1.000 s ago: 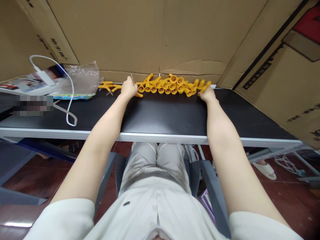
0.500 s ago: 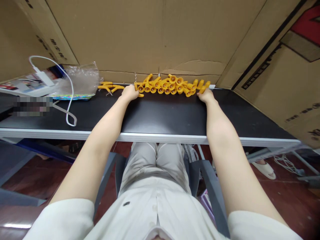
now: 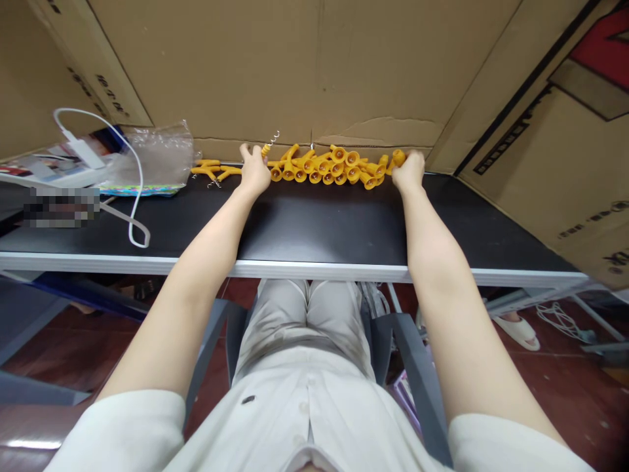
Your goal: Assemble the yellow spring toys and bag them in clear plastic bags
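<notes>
Head view shows our left hand pinching a yellow-handled spiral piece, its metal coil pointing up and rightward. Our right hand grips a yellow cone-ended piece beside the yellow pile, which lies between our hands along the black desk's far edge.

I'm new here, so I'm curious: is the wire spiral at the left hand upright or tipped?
Tipped: the wire spiral slants up and rightward in the picture from the yellow piece in the left hand.
</notes>
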Available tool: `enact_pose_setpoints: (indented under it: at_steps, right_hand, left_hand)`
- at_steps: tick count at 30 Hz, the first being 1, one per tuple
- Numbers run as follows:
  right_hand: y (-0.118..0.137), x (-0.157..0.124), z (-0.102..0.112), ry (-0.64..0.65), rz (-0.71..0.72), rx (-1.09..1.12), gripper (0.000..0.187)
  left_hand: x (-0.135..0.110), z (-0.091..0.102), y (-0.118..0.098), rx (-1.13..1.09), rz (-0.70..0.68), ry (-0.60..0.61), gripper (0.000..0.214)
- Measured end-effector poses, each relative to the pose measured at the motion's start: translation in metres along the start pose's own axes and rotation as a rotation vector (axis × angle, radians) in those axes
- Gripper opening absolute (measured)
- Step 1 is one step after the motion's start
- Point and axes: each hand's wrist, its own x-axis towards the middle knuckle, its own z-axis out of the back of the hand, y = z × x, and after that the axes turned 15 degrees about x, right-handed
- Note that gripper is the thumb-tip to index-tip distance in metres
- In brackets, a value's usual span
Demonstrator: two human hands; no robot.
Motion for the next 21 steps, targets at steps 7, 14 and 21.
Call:
enact_pose_setpoints:
  at_steps: [7,14,21]
  right_hand:
    - [0.032,-0.004,-0.007,0.068,0.250,0.014,0.051]
    - [0.060,-0.030,-0.023,0.156,0.552,0.138,0.053]
    - [0.070,-0.047,-0.041,0.364,0.724,0.109,0.056]
  left_hand:
    - [-0.004,0.003,-0.005,0.022,-0.081,-0.016,0.046]
    - [0.003,-0.004,0.000,0.006,-0.111,-0.063,0.039]
    - [-0.008,-0.002,-0.008,0.052,-0.202,0.007,0.041]
